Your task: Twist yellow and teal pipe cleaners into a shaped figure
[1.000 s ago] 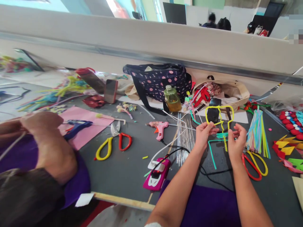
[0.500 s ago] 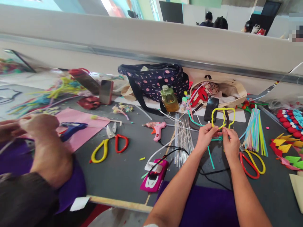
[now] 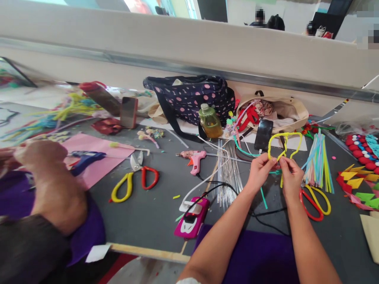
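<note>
Both of my hands pinch a yellow pipe cleaner (image 3: 286,135) bent into two side-by-side loops with a twisted middle. My left hand (image 3: 260,169) grips its lower left part, and my right hand (image 3: 291,173) closes on it just beside, the fingertips almost meeting. The loops stand up above my fingers, and a short yellow end hangs below. Close behind my left hand lies a black phone (image 3: 263,134). A bundle of pastel pipe cleaners (image 3: 319,161) lies to the right of my right hand, with red-and-yellow-handled scissors (image 3: 315,201) below it.
A pink glue gun (image 3: 194,158), clear glue sticks (image 3: 229,173) and a magenta device (image 3: 192,221) with black cord lie left of my arms. Another pair of scissors (image 3: 134,177) is farther left, near a co-worker's hand (image 3: 50,169). Bags and a bottle (image 3: 210,122) stand behind.
The yellow loops have tilted and shifted slightly right in my fingers, and look wider. My hands stay pinched on them. The whole view has shifted a little.
</note>
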The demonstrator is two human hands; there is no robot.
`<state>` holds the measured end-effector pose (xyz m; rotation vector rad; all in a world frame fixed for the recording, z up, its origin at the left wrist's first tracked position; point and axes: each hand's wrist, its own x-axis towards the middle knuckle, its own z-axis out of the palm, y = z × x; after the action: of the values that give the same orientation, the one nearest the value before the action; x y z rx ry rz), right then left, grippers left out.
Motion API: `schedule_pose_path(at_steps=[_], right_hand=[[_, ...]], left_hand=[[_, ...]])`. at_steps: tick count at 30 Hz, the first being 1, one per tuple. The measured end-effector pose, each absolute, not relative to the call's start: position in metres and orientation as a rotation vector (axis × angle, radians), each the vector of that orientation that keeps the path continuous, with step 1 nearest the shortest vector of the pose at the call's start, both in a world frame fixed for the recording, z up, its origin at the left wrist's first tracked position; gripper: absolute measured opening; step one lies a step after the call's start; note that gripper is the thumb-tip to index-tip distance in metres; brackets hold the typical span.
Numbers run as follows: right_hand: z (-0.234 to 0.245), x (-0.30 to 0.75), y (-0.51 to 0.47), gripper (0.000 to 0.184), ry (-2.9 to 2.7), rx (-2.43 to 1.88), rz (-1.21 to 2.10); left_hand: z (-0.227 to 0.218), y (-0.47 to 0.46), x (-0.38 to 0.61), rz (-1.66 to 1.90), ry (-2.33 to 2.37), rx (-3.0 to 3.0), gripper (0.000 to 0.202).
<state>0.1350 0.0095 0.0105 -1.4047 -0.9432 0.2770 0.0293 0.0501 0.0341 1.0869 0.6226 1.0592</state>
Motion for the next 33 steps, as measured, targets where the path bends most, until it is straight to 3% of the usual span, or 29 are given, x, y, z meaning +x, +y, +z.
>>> schedule_pose_path(at_steps=[17, 23, 33], right_hand=[[0.027, 0.127, 0.008, 0.024, -0.718, -1.219, 0.424], [0.026, 0.129, 0.005, 0.029, -0.875, -1.33, 0.21], [0.03, 0.129, -0.004, 0.016, -1.233, -1.415, -0.171]], left_hand=[[0.039, 0.04, 0.035, 1.149, 0.574, 1.164, 0.034], [0.036, 0.041, 0.036, 1.16, 0.596, 1.053, 0.03], [0.039, 0.042, 0.037, 1.133, 0.683, 0.868, 0.027]])
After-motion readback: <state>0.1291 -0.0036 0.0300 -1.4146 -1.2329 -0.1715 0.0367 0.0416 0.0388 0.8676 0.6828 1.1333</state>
